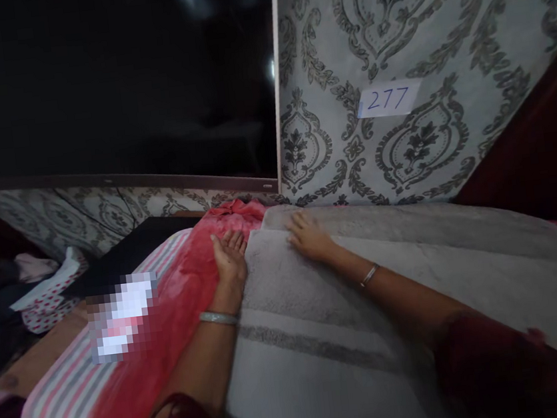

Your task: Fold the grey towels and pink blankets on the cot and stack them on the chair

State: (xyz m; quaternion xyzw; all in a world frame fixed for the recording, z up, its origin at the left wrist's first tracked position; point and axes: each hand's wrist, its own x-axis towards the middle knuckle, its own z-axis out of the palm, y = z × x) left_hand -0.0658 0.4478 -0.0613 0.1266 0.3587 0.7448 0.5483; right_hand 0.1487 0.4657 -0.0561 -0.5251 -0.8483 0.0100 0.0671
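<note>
**Both hands resting flat on a grey blanket**

Head view: the left hand [228, 255] is lying open, fingers stretched out, gripping nothing, along the left edge of the grey blanket [330, 310] where it is meeting the red blanket [170, 315]. The right hand [308, 236] is pressing palm down on the far part of the grey blanket, fingers spread, holding nothing. The grey blanket is covering the near and right part of the bed. A striped sheet [63, 394] is showing to the left. A paper label [388, 98] reading 277 is sticking to the patterned wall [437, 16] far right.
</note>
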